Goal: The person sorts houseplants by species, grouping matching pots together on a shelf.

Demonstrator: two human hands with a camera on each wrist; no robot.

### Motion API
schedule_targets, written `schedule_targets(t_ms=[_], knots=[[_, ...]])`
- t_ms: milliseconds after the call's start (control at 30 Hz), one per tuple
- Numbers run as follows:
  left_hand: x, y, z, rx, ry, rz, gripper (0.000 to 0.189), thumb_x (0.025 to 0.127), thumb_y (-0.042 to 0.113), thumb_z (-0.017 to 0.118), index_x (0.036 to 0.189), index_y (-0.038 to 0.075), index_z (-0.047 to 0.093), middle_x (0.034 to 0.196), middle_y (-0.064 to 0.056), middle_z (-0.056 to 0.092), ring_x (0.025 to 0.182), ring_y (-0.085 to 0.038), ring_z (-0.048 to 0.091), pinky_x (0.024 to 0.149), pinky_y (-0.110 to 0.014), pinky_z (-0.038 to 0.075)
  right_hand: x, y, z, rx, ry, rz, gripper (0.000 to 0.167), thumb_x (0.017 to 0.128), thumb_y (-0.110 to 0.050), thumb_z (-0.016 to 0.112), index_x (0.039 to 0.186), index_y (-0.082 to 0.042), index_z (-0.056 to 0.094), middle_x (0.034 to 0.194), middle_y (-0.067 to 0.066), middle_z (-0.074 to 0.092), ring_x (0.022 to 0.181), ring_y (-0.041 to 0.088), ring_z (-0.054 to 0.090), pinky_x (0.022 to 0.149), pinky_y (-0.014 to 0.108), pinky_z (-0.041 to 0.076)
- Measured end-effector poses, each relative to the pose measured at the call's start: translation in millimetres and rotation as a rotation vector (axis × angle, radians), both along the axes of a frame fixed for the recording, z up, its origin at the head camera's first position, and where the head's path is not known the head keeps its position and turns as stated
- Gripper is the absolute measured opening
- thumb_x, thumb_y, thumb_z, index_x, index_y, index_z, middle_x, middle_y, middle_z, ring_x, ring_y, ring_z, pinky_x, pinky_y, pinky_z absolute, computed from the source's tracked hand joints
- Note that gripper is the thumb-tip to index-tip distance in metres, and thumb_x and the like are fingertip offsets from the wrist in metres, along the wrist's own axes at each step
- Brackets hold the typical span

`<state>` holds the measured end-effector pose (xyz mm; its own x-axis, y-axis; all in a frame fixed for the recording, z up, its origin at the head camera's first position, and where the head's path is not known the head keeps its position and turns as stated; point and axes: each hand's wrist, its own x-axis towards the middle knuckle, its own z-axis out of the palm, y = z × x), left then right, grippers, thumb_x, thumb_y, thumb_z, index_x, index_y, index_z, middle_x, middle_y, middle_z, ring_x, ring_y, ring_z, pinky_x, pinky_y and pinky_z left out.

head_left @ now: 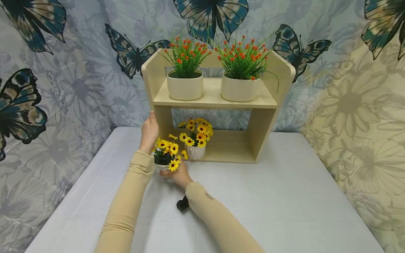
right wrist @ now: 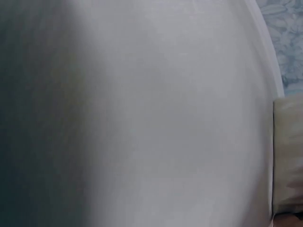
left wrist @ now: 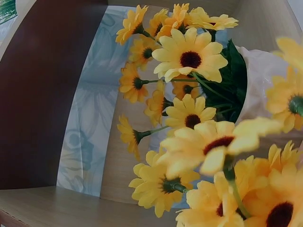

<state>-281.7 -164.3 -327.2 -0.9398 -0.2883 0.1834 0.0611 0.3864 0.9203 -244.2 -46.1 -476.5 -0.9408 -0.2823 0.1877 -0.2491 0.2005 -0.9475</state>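
In the head view my right hand (head_left: 181, 175) grips a small whitish pot (head_left: 160, 168) of yellow daisy-like flowers (head_left: 173, 149), just in front of the shelf's lower left corner. Part of that pot lies behind the left forearm and a black wrist camera. My left hand (head_left: 149, 133) rests against the outer left side of the wooden shelf (head_left: 265, 130), fingers pointing up and looking straight; its thumb is hidden. A second pot (head_left: 195, 152) of yellow flowers stands on the lower level at the left. The left wrist view shows yellow blooms (left wrist: 191, 59) close up.
On the upper level stand two cream pots (head_left: 185, 88) with orange-red flowers (head_left: 242, 58). A white cloth (head_left: 284, 196) covers the table. Behind is a butterfly-patterned backdrop (head_left: 348, 102). A dark blur fills the left of the right wrist view, with a sleeve (right wrist: 289, 156) at its right edge.
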Motion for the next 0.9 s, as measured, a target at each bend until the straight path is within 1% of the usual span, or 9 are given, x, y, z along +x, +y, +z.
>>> schedule_targets(t_ms=[233,433,533,600,667,733,767,833,900], knots=[[-1.7,-0.6,0.2,-0.025,-0.014,0.009,0.077,0.096,0.057,0.012,0.138,-0.002,0.039,0.141,-0.023,0.035,0.128,-0.039,0.031,0.103,-0.049,0.025,2.1,12.8,-0.3,0.019,0.016,0.033,0.082,0.065,-0.013,0.086,0.135,-0.011,0.043,0.128,0.001,0.052,0.116,0.017,0.047,0.099,0.031,0.034],[-2.4,-1.8,-1.4,0.007,-0.008,-0.006,0.077,0.095,0.058,0.014,0.128,-0.004,0.046,0.135,-0.026,0.04,0.123,-0.038,0.038,0.098,-0.049,0.03,7.4,29.1,-0.9,0.022,0.047,0.062,0.076,0.064,-0.015,0.087,0.13,-0.01,0.048,0.122,0.001,0.056,0.112,0.016,0.051,0.097,0.032,0.037],[-1.5,-3.2,-1.6,0.007,-0.018,-0.023,0.079,0.094,0.06,0.013,0.133,-0.003,0.042,0.139,-0.024,0.037,0.126,-0.037,0.034,0.1,-0.049,0.029,10.6,39.3,-1.0,0.022,0.039,0.07,0.08,0.064,-0.017,0.087,0.132,-0.011,0.045,0.124,0.001,0.055,0.113,0.017,0.05,0.097,0.033,0.036],[-0.8,-4.2,-1.3,0.001,-0.025,-0.043,0.08,0.093,0.06,0.012,0.141,0.0,0.034,0.144,-0.021,0.03,0.13,-0.036,0.028,0.103,-0.049,0.025,14.2,47.7,0.0,0.033,0.017,0.073,0.083,0.065,-0.018,0.087,0.135,-0.013,0.042,0.126,0.001,0.054,0.115,0.017,0.049,0.098,0.035,0.035],[-0.3,-5.0,-0.9,-0.009,-0.029,-0.059,0.079,0.093,0.061,0.011,0.145,0.003,0.026,0.147,-0.018,0.025,0.133,-0.035,0.022,0.105,-0.049,0.021,19.9,56.5,6.0,0.028,-0.019,0.077,0.086,0.066,-0.016,0.086,0.138,-0.012,0.038,0.129,0.003,0.052,0.117,0.019,0.047,0.099,0.037,0.033],[-0.1,-5.5,-0.3,-0.012,-0.031,-0.069,0.079,0.093,0.061,0.011,0.146,0.004,0.026,0.147,-0.017,0.025,0.133,-0.035,0.021,0.105,-0.049,0.02,28.6,66.1,16.5,0.03,-0.046,0.078,0.085,0.068,-0.013,0.085,0.138,-0.01,0.038,0.13,0.006,0.051,0.118,0.021,0.047,0.099,0.039,0.033],[-0.4,-5.9,-0.1,-0.015,-0.03,-0.075,0.078,0.093,0.061,0.011,0.146,0.004,0.026,0.147,-0.017,0.025,0.133,-0.035,0.02,0.105,-0.05,0.019,30.7,71.4,17.2,0.023,-0.065,0.077,0.087,0.068,-0.014,0.085,0.139,-0.009,0.036,0.13,0.007,0.051,0.119,0.021,0.046,0.1,0.039,0.032],[-0.8,-7.0,0.1,-0.028,-0.037,-0.076,0.079,0.093,0.061,0.011,0.145,0.004,0.026,0.147,-0.018,0.025,0.133,-0.036,0.02,0.105,-0.05,0.019,39.0,81.9,26.1,0.008,-0.093,0.088,0.087,0.069,-0.012,0.084,0.14,-0.006,0.035,0.122,0.01,0.056,0.113,0.023,0.05,0.097,0.04,0.035],[-0.9,-8.4,0.4,-0.04,-0.04,-0.074,0.079,0.093,0.061,0.011,0.144,0.003,0.029,0.146,-0.019,0.027,0.133,-0.036,0.022,0.104,-0.051,0.02,44.7,92.4,30.7,0.001,-0.095,0.101,0.085,0.07,-0.012,0.083,0.139,-0.005,0.035,0.12,0.008,0.057,0.111,0.02,0.05,0.096,0.039,0.036]])
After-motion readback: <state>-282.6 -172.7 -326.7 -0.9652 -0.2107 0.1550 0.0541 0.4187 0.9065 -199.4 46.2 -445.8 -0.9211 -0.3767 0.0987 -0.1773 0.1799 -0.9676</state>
